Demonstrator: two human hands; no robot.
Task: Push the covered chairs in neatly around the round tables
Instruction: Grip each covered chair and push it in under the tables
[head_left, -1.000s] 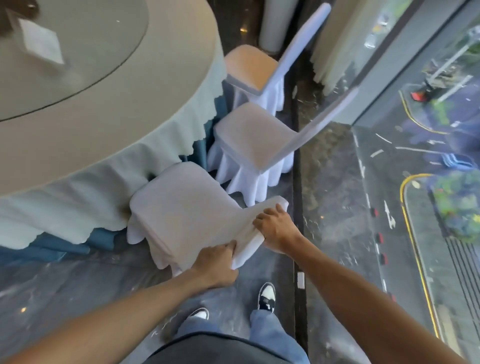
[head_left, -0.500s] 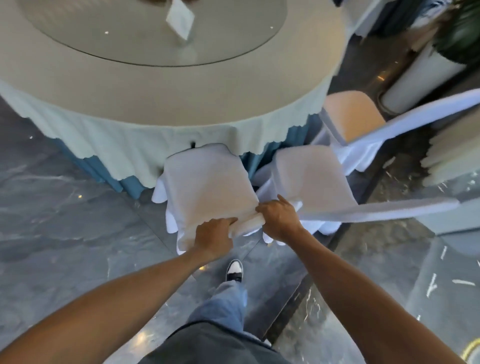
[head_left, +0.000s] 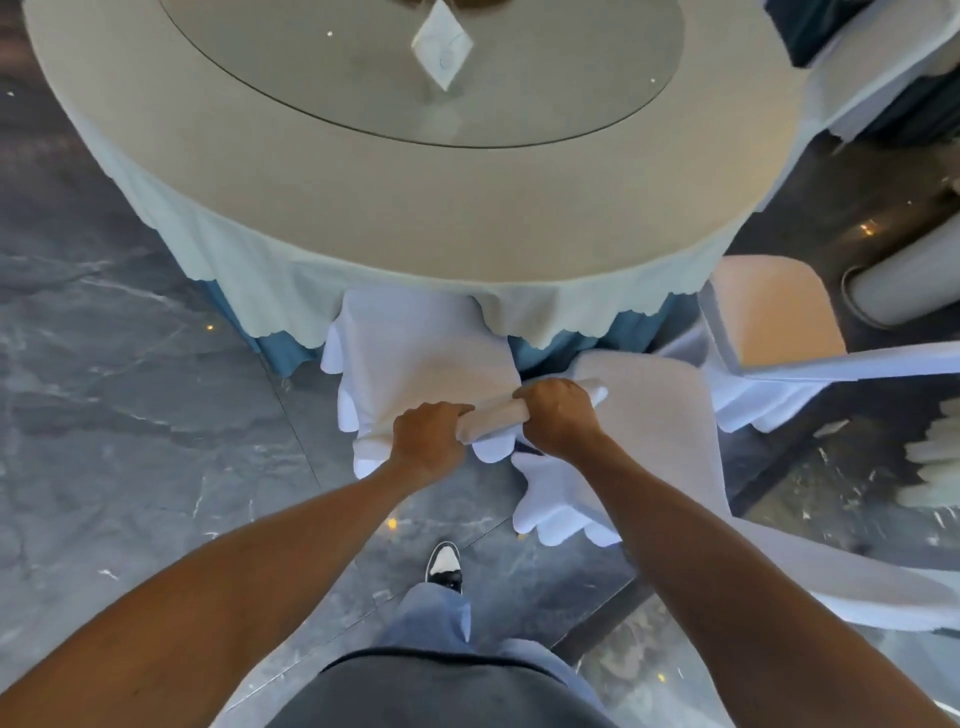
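Gripped the white-covered chair (head_left: 421, 358) by its top rail, left hand (head_left: 427, 437) and right hand (head_left: 560, 415) both curled round it; seat tucked under near edge of round table (head_left: 467, 208), cover wrinkly.

Chair (head_left: 421, 358) now further under table (head_left: 467, 218), seat front tucked beneath cloth edge, centre frame; both hands moved fwd w/ backrest.

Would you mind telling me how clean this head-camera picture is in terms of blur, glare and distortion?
Head view: wide-angle bending curves the round table; the hands on the held chair look fairly sharp; motion blur smears the right edge; small light glints dot the glass turntable and glossy floor.
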